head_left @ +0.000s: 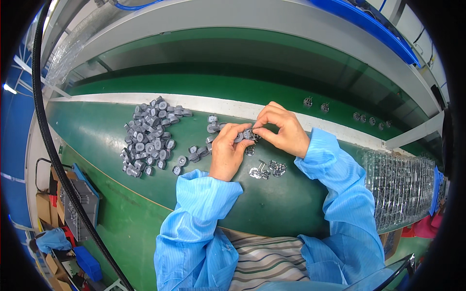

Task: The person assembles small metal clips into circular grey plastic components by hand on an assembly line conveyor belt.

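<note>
Over the green work surface [276, 208], my left hand [227, 151] is closed on a small dark part with metal bits [250, 134], held between thumb and fingers. From the right, my right hand [285, 131] pinches at the top of the same part; its fingertips hide some of it. Beside my left hand lie several round grey plastic pieces [194, 154], and a few more [212, 119] sit just beyond it. Just below the hands are little metal pieces [259, 171] and a cluster of metal parts [277, 168].
A large heap of round grey pieces [150, 136] spreads to the left. Behind a white rail [213, 103], several small parts [324, 107] rest on a green strip. Stacked clear trays [398, 189] stand at the right. A black cable [63, 179] crosses the left side.
</note>
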The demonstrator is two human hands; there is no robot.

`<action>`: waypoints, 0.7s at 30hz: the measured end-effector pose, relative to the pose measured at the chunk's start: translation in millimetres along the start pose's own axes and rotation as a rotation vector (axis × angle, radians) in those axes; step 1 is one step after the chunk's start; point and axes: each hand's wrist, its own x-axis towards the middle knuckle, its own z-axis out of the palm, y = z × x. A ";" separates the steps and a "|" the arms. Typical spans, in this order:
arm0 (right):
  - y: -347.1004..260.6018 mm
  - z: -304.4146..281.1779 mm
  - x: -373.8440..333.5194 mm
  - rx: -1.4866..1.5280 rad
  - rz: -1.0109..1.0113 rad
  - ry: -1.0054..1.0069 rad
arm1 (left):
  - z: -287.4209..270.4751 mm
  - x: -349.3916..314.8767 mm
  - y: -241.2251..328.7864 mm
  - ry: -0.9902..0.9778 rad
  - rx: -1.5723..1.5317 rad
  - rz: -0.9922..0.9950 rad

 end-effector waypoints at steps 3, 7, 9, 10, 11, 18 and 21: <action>-4.6 2.7 -0.6 -0.121 -0.078 0.042 | 2.4 -0.3 -1.5 0.012 0.026 0.028; -9.0 2.6 0.0 -0.279 -0.180 -0.012 | 5.4 -1.3 -4.1 0.018 0.121 0.129; -9.4 3.0 0.0 -0.331 -0.209 -0.023 | 5.5 -1.5 -4.9 0.027 0.120 0.140; -8.9 4.3 -0.4 -0.345 -0.234 -0.026 | 5.2 -1.7 -5.3 0.029 0.131 0.156; -8.4 5.8 -0.8 -0.359 -0.260 -0.028 | 4.9 -1.9 -5.4 0.032 0.142 0.171; 1.0 12.1 -7.9 0.364 0.432 -0.063 | 8.6 -0.4 -0.7 0.099 0.172 0.323; 12.0 -0.4 -2.5 0.590 0.508 -0.204 | 9.8 -3.7 3.1 0.056 0.145 0.289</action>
